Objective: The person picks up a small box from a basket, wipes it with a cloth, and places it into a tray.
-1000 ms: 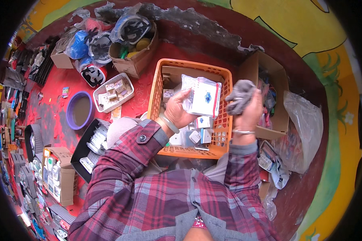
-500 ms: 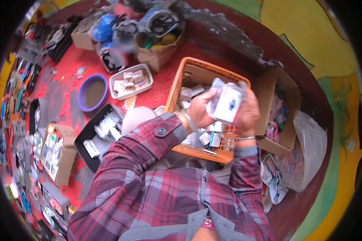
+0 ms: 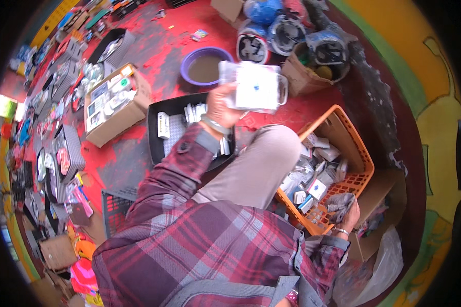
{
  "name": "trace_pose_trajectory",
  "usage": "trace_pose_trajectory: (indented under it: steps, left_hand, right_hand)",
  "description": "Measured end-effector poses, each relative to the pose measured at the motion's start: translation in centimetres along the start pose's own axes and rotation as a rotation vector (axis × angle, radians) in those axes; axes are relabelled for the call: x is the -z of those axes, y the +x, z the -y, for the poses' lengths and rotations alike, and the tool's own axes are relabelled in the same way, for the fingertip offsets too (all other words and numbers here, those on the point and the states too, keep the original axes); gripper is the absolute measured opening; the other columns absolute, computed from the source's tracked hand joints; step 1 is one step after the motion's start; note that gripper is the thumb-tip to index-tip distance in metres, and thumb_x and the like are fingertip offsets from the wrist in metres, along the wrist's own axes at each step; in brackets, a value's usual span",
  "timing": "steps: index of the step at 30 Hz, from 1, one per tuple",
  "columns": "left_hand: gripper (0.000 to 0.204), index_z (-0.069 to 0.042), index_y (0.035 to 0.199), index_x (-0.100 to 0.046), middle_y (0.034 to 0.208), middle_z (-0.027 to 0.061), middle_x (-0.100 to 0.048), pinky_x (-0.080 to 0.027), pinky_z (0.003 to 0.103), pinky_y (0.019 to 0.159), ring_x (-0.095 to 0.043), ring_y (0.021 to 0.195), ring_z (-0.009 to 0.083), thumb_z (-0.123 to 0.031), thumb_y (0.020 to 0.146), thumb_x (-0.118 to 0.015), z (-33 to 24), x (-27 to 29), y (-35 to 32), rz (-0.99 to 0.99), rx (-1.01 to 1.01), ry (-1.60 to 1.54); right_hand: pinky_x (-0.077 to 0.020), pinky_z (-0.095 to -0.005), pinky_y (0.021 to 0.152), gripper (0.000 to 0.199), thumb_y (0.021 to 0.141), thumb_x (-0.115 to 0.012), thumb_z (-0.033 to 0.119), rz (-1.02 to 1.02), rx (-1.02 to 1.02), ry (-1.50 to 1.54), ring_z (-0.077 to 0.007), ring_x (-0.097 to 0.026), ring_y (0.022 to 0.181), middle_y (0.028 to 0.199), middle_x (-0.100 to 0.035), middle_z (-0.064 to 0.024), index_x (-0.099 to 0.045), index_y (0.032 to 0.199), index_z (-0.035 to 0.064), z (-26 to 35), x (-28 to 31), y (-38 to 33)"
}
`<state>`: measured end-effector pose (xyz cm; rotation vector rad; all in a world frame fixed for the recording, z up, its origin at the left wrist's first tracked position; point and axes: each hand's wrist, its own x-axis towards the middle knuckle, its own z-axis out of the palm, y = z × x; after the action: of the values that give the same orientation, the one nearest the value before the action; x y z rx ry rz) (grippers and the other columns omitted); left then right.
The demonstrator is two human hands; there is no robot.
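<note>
My left hand [image 3: 223, 108] is closed on a flat white package [image 3: 256, 88] in clear plastic, held up beyond the black basket [image 3: 153, 146]. That basket has a grey woven-look lining and holds several small white boxes [image 3: 163, 125]. My right hand [image 3: 349, 219] is closed around a crumpled grey cloth [image 3: 339, 204] at the near right corner of an orange plastic basket [image 3: 364, 176]. Inside the orange basket lie many small white and blue packages [image 3: 317, 189]. My bent knee [image 3: 271, 151] stands between the two baskets.
A purple basin [image 3: 183, 71] of murky water sits beyond the black basket. To the left stands a cardboard box [image 3: 119, 123] of packaged goods. Helmets [image 3: 252, 47] and another carton [image 3: 297, 74] are at the back. An open carton [image 3: 386, 192] and clear plastic bag [image 3: 381, 271] lie right.
My left hand has carried the white package leftward, away from the orange basket. My right hand has parted from it and is lower, with the grey cloth. The view has swung left.
</note>
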<state>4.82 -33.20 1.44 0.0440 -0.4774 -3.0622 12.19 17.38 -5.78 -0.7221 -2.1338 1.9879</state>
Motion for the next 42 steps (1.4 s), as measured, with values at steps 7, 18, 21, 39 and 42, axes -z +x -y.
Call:
trace_pose_trajectory:
  steps: [7, 18, 21, 39, 42]
  left_hand:
    - [0.035, 0.001, 0.119, -0.048, 0.114, 0.0164, -0.058, -0.044, 0.053, 0.091, -0.057, 0.104, 0.0326, -0.013, 0.086, -0.048, -11.7, 24.5, -10.7, -0.573, -0.167, 0.265]
    - [0.024, 0.000, 0.104, -0.058, 0.084, 0.0098, -0.065, -0.049, 0.036, 0.061, -0.063, 0.078, 0.0186, -0.014, 0.086, -0.050, -2.6, 40.7, -9.4, -1.087, 0.135, 1.289]
    - [0.031, -0.002, 0.111, -0.057, 0.091, 0.0165, -0.064, -0.046, 0.036, 0.071, -0.062, 0.085, 0.0263, -0.018, 0.085, -0.051, -1.2, 38.7, -7.0, -1.120, 0.091, 1.397]
    - [0.037, -0.002, 0.106, -0.050, 0.095, 0.0236, -0.059, -0.043, 0.047, 0.076, -0.057, 0.085, 0.0384, -0.033, 0.086, -0.049, 2.6, 44.3, -5.6, -0.903, 0.114, 1.469]
    - [0.038, 0.004, 0.092, -0.058, 0.088, 0.0241, -0.062, -0.045, 0.047, 0.074, -0.059, 0.084, 0.0382, -0.033, 0.083, -0.052, -2.4, 52.7, -6.7, -1.033, 0.280, 1.816]
  right_hand:
    - [-0.0477, -0.0290, 0.071, 0.035, 0.094, -0.048, 0.026, 0.019, -0.068, -0.178, -0.0156, -0.058, 0.079, 0.091, -0.061, -0.0077, -0.058, 0.102, -0.0057, -2.9, 0.3, -0.7]
    - [-0.0477, -0.0273, 0.065, 0.029, 0.093, -0.048, 0.023, 0.107, -0.073, -0.292, -0.0138, -0.057, 0.071, 0.082, -0.060, -0.0042, -0.060, 0.094, -0.0035, -5.0, -0.8, -2.8]
    - [-0.0479, -0.0274, 0.064, 0.029, 0.093, -0.048, 0.023, 0.086, -0.098, -0.279, -0.0138, -0.057, 0.071, 0.082, -0.060, -0.0038, -0.060, 0.093, -0.0033, -5.3, -0.6, -3.0]
    - [-0.0464, -0.0284, 0.068, 0.035, 0.094, -0.045, 0.028, 0.106, -0.129, -0.432, -0.0137, -0.056, 0.075, 0.085, -0.063, -0.0049, -0.062, 0.096, -0.0022, -5.0, 0.4, -2.8]
    - [-0.0488, -0.0287, 0.060, 0.034, 0.092, -0.048, 0.035, 0.008, -0.281, -0.072, -0.0152, -0.060, 0.068, 0.084, -0.063, -0.0037, -0.063, 0.092, 0.0037, -3.0, -1.7, -2.3]
